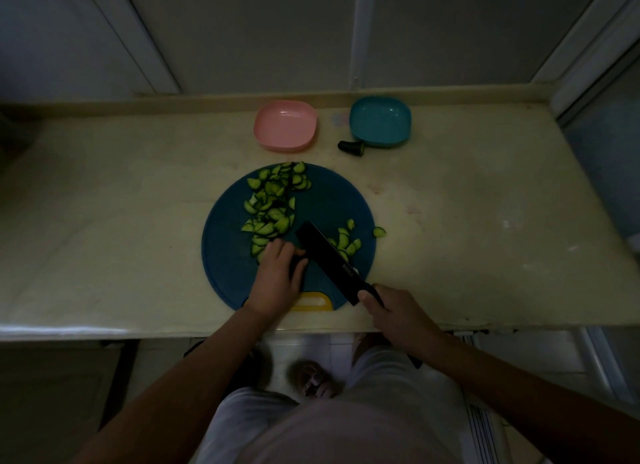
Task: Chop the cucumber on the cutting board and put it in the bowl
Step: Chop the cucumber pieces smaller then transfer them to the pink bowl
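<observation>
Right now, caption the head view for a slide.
Left hand steadies cucumber, right hand slices with knife on blue cutting board.

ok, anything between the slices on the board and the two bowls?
Nothing visible blocks the pink bowl: only bare counter lies between it and the slices. A cucumber end lies at the teal bowl's near rim.

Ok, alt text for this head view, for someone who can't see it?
A person's right hand holds a black knife over a round blue cutting board while the left hand grips a cucumber piece beside the blade. Cut slices lie scattered on the board; a pink bowl and a teal bowl, both empty, sit behind it in dim light.
</observation>
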### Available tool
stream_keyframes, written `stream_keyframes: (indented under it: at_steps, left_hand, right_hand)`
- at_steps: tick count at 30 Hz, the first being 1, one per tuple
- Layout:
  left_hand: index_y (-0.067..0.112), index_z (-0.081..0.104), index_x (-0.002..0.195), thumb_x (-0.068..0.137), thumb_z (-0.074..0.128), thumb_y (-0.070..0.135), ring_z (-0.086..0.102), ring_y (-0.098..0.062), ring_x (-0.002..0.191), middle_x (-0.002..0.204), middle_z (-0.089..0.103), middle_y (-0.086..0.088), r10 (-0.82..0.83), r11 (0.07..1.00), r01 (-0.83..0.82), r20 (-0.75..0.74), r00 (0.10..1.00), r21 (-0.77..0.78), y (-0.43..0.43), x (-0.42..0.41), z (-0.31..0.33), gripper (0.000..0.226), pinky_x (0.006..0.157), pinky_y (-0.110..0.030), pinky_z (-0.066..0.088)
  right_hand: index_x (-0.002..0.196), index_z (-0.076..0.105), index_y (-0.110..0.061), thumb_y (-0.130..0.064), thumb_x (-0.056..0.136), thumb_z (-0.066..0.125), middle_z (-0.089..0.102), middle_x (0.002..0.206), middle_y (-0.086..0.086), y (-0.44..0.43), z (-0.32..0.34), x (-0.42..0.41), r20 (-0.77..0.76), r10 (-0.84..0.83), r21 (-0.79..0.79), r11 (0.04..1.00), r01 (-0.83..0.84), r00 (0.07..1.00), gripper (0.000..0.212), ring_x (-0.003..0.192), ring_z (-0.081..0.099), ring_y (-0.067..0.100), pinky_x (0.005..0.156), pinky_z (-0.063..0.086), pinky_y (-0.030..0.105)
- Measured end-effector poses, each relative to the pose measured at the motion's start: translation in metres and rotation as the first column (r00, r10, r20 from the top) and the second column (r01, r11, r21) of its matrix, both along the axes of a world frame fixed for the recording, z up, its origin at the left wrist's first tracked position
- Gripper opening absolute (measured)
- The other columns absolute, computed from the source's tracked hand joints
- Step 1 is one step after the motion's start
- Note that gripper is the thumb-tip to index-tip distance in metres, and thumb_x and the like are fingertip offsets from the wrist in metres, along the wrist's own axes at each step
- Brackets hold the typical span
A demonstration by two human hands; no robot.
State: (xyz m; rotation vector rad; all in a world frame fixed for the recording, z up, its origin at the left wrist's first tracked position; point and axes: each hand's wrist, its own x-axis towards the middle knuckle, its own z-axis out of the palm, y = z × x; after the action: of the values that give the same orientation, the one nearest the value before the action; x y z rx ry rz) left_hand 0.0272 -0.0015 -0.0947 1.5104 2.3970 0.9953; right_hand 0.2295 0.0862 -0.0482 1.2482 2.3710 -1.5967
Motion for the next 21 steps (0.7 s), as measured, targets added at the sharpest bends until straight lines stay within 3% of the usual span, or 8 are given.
stream_keyframes:
  at_steps: [3,8,21]
  left_hand:
    - [0.004,0.056,0.084,0.088,0.052,0.021,0.039,-0.017,0.082,0.084,0.047,-0.011,0.003,1.0,-0.003,0.003,1.0,0.002,0.0,0.0,-0.0005,0.019,0.071,-0.027,0.032]
    - [0.003,0.057,0.083,0.087,0.055,0.017,0.039,-0.017,0.081,0.083,0.046,-0.011,-0.002,1.0,0.002,-0.018,1.0,0.018,-0.0001,-0.0004,-0.0003,0.014,0.07,-0.026,0.032]
    - [0.003,0.057,0.085,0.087,0.055,0.018,0.039,-0.016,0.081,0.084,0.046,-0.01,-0.008,1.0,0.008,-0.012,1.0,0.009,0.0002,-0.0005,0.0015,0.015,0.069,-0.027,0.032]
  right_hand:
    - [0.067,0.045,-0.014,-0.03,0.097,0.042,0.049,0.063,0.0,0.0019,0.0006,0.0007,0.016,0.02,0.006,1.0,-0.02,1.0,0.035,0.06,0.046,0.011,0.059,0.036,0.027]
    - [0.065,0.043,-0.026,-0.028,0.098,0.042,0.049,0.064,-0.006,0.0027,0.0022,-0.0003,0.024,0.049,0.034,0.998,-0.05,0.998,0.033,0.058,0.044,0.003,0.055,0.034,0.021]
    - [0.09,0.058,-0.001,-0.031,0.099,0.038,0.061,0.082,0.012,-0.0001,-0.002,-0.009,0.056,0.092,0.09,0.991,-0.096,0.994,0.037,0.073,0.054,0.017,0.059,0.034,0.027]
